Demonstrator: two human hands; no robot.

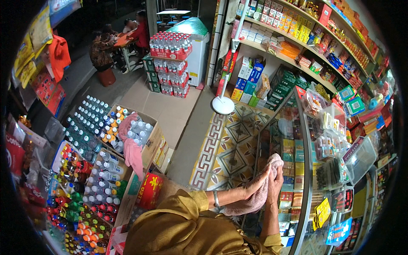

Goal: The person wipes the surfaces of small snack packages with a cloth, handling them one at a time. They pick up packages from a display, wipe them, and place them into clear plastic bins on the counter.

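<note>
A pale pink towel [249,206] is bunched between my two hands in front of my body. My left hand [260,182], with a metal bangle on its wrist, presses against the towel from the left. From the other side my right hand [274,185] grips it, and a wad of cloth sticks out above the fingers. The towel's lower part hangs down towards my mustard-coloured sleeves. Just right of my hands is a glass display counter [302,178] holding rows of small coloured boxes.
Clear plastic tubs [331,119] stand on the counter. Bottled drinks [105,172] crowd the left, with another pink cloth [133,156] draped over a carton. A white-based stand [223,105] rises from the patterned tile floor [237,143]. Water packs [170,63] are stacked ahead. People sit at a table [124,40] outside.
</note>
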